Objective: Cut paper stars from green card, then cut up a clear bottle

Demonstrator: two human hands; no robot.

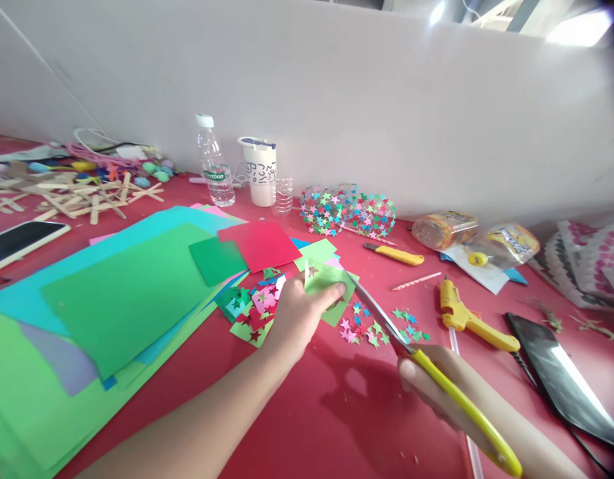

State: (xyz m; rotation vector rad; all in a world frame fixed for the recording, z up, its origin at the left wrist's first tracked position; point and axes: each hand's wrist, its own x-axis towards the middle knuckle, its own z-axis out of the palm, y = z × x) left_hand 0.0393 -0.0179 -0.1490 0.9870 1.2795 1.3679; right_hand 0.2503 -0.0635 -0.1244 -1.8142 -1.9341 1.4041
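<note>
In my left hand (299, 313) is a light green paper square (331, 314), pinched under the thumb, with darker star-shaped marks or holes in it. My right hand (436, 379) grips yellow-handled scissors (461, 399), whose blades point up and left to the paper's right edge. Whether the blades touch the paper I cannot tell. Small cut paper stars (374, 332) lie on the table below the blades. Left of my left hand is a pile of coloured paper scraps (257, 306) with star shapes in it.
Coloured paper sheets (127, 293) cover the left side. A yellow glue gun (473, 319), a yellow utility knife (396, 253) and a dark phone-like device (561, 372) lie at right. Along the wall stand a water bottle (215, 166), a white cup (261, 174) and star-covered bottles (326, 211).
</note>
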